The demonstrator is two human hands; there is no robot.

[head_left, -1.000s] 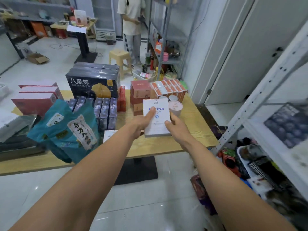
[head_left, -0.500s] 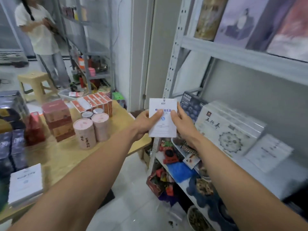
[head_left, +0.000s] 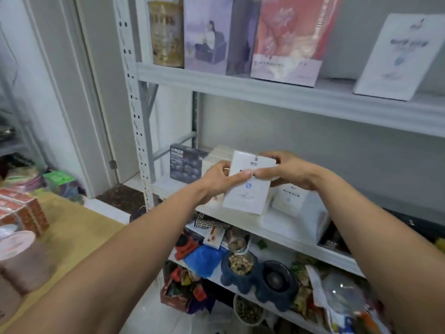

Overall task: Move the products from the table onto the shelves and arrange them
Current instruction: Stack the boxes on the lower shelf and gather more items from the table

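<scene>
I hold a flat white box (head_left: pixel 248 191) with blue print upright in both hands, over the front of the middle shelf (head_left: pixel 284 227). My left hand (head_left: pixel 216 182) grips its left side and my right hand (head_left: pixel 289 172) grips its top right corner. Behind the box stand a cream box (head_left: pixel 214 157), partly hidden, and a dark box with a blueberry picture (head_left: pixel 185 165). Another white box (head_left: pixel 291 201) like mine lies on the shelf to the right. The wooden table (head_left: pixel 77 227) with red boxes (head_left: pixel 21 210) and a round pink tub (head_left: pixel 16 247) is at the lower left.
The upper shelf (head_left: pixel 265 92) carries a gold can (head_left: pixel 166 32), a lilac box (head_left: pixel 207 34), a pink box (head_left: pixel 291 39) and a leaning white box (head_left: pixel 397 56). Lower shelves hold dark bowls (head_left: pixel 240 268), bags and packets. A white perforated upright (head_left: pixel 134 104) stands left; a door (head_left: pixel 96 92) behind it.
I have turned from the table to the shelves, carrying the white box from the tabletop up to the middle shelf. My right hand shifted to its top corner.
</scene>
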